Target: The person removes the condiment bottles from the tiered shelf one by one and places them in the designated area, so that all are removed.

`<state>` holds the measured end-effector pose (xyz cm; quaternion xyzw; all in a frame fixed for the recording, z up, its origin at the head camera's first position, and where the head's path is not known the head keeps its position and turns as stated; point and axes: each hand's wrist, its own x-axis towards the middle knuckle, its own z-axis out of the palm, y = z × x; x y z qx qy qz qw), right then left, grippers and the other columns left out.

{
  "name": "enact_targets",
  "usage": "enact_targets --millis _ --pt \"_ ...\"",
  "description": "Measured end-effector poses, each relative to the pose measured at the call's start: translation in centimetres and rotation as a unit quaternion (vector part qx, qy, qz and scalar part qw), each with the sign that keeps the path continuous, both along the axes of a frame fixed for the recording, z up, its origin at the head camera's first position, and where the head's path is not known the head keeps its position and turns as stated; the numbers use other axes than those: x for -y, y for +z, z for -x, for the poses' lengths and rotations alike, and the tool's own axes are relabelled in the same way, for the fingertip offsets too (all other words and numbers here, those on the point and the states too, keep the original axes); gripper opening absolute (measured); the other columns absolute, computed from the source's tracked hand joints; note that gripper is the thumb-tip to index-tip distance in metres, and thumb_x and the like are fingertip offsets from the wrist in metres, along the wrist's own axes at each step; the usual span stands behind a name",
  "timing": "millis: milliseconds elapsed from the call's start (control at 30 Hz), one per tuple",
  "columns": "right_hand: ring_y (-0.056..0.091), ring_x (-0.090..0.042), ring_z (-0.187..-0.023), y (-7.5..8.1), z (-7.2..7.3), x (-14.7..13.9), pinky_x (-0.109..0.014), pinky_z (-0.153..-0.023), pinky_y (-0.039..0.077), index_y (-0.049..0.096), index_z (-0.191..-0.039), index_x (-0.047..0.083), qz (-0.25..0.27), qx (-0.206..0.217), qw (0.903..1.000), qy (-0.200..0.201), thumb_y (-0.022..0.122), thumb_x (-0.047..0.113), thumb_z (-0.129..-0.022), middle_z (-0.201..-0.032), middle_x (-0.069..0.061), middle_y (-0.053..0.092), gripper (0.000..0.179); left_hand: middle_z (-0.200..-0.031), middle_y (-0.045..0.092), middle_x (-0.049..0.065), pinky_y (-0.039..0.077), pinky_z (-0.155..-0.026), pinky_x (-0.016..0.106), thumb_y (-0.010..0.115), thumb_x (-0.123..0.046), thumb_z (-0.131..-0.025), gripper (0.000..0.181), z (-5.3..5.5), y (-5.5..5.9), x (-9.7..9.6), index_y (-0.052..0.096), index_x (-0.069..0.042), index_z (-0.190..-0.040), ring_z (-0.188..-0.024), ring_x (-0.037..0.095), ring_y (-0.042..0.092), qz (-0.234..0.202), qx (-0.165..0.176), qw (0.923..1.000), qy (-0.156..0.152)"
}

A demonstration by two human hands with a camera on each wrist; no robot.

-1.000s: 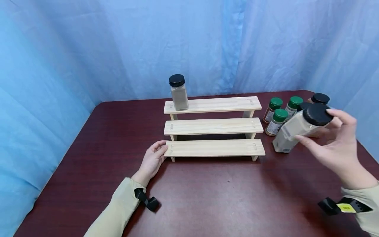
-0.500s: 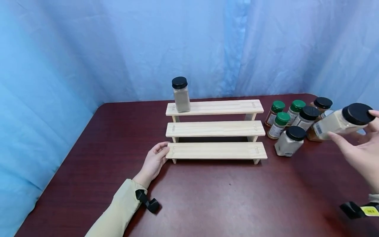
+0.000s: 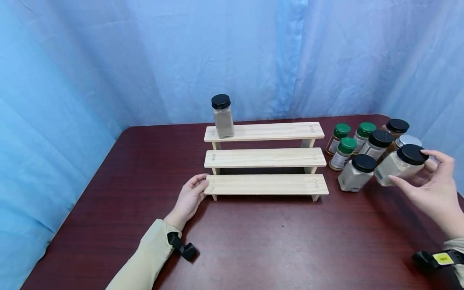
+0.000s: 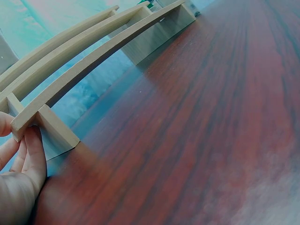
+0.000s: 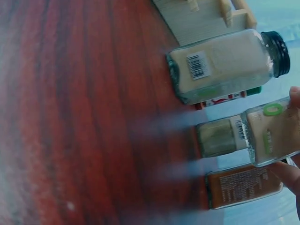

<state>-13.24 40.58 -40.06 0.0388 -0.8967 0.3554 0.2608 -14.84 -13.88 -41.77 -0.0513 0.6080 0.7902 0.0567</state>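
My left hand (image 3: 188, 196) grips the left end of the lowest shelf of a three-tier wooden rack (image 3: 268, 184). In the left wrist view its fingers (image 4: 33, 154) curl under that shelf's end. At the right, my right hand (image 3: 433, 185) holds a clear spice jar (image 3: 393, 170) with a black lid and pale powder, tilted, thumb on the side and fingers at the lid. The right wrist view shows the held jar (image 5: 269, 131) in front of other jars. Left of it stands a similar black-lidded jar (image 3: 353, 177). Another tall one (image 3: 223, 121) stands at the top shelf's left end.
Several more jars crowd the table's back right: green-lidded ones (image 3: 339, 159), a black-lidded one (image 3: 373, 148), a brown one with a black lid and one with a silver lid (image 3: 408, 140). Blue curtains (image 3: 217, 52) hang around the dark red table (image 3: 253, 241).
My right hand carries the jar rightward, then back left and lower. The jar it overlapped at first now shows beside the group. My left hand stays on the rack.
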Motion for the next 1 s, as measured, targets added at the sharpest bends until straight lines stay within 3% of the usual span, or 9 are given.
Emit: enact_targets --millis 67,133,300,367,467,700,800,933,1000 --pt "0.043 0.028 -0.08 -0.3 0.0 0.1 0.005 -0.064 0.035 0.014 -0.144 0.019 0.008 0.014 0.9998 0.008 0.072 -0.009 -0.075 -0.115 -0.006 0.05 0.095 -0.098 0.056 0.001 0.05 -0.073 0.017 0.044 0.001 -0.096 0.032 0.0 0.0 0.0 0.041 0.011 -0.127 -0.083 0.005 0.059 -0.001 -0.001 1.0 0.0" --pt "0.042 0.029 -0.08 -0.5 0.0 0.4 0.004 -0.063 0.036 0.014 -0.144 0.018 0.004 0.02 0.9998 0.006 0.073 -0.01 -0.073 -0.114 0.0 0.049 0.096 -0.097 0.055 0.001 0.05 -0.072 0.017 0.044 0.001 -0.096 0.032 0.0 0.0 0.0 0.041 0.011 -0.127 -0.083 0.005 0.059 -0.002 0.0 1.0 0.001" --pt "0.038 0.032 -0.079 -0.3 -0.1 1.3 0.005 -0.062 0.035 0.014 -0.143 0.013 -0.011 0.033 0.9994 -0.002 0.073 -0.011 -0.072 -0.112 -0.011 0.052 0.096 -0.095 0.054 0.0 0.05 -0.072 0.017 0.043 0.002 -0.096 0.033 0.0 0.0 0.0 0.041 0.011 -0.129 -0.082 0.005 0.059 -0.001 0.005 1.0 0.003" --pt "0.036 0.033 -0.079 0.0 -0.2 1.7 0.005 -0.061 0.034 0.014 -0.142 0.011 -0.009 0.043 0.999 0.002 0.072 -0.01 -0.073 -0.112 -0.028 0.049 0.093 -0.096 0.054 0.0 0.05 -0.072 0.017 0.043 0.002 -0.097 0.034 0.0 0.0 0.0 0.04 0.012 -0.129 -0.082 0.005 0.059 0.001 0.0 1.0 0.001" --pt "0.035 0.033 -0.078 0.6 -0.3 2.2 0.005 -0.06 0.034 0.013 -0.141 0.008 -0.006 0.056 0.9984 0.008 0.071 -0.01 -0.075 -0.111 -0.035 0.045 0.09 -0.096 0.055 0.001 0.05 -0.072 0.017 0.043 0.002 -0.097 0.033 0.1 -0.1 0.0 0.04 0.012 -0.128 -0.083 0.005 0.059 -0.002 -0.001 1.0 0.001" --pt "0.034 0.033 -0.074 0.8 -0.3 2.5 0.005 -0.058 0.033 0.01 -0.141 0.003 -0.003 0.09 0.9959 0.005 0.069 -0.005 -0.08 -0.11 -0.039 0.046 0.086 -0.094 0.055 0.0 0.05 -0.072 0.017 0.043 0.003 -0.096 0.033 0.1 0.1 0.0 0.04 0.011 -0.128 -0.081 0.005 0.059 -0.004 0.002 1.0 0.003" --pt "0.037 0.032 -0.071 0.7 -0.2 2.4 0.004 -0.057 0.033 0.009 -0.141 0.004 -0.007 0.103 0.9946 -0.002 0.069 -0.004 -0.081 -0.097 -0.025 0.054 0.086 -0.093 0.054 -0.001 0.05 -0.071 0.017 0.044 0.002 -0.096 0.033 0.1 0.1 -0.1 0.04 0.012 -0.127 -0.08 0.005 0.058 -0.001 0.001 1.0 0.0" --pt "0.038 0.03 -0.068 0.5 0.1 2.1 0.003 -0.057 0.034 0.007 -0.143 0.006 -0.008 0.114 0.9935 -0.008 0.068 -0.003 -0.082 -0.094 -0.02 0.054 0.087 -0.093 0.055 0.0 0.05 -0.072 0.016 0.053 -0.004 -0.094 0.035 0.0 -0.3 0.1 0.044 0.012 -0.124 -0.081 0.005 0.059 -0.013 -0.037 0.9991 -0.018" --pt "0.038 0.029 -0.068 0.4 0.3 2.0 0.003 -0.057 0.034 0.006 -0.143 0.009 -0.007 0.118 0.993 -0.012 0.068 -0.002 -0.083 -0.097 -0.025 0.052 0.088 -0.093 0.055 0.001 0.051 -0.072 0.017 0.055 -0.007 -0.093 0.035 -0.1 -0.5 0.2 0.046 0.01 -0.122 -0.081 0.006 0.059 -0.019 -0.049 0.9984 -0.02"
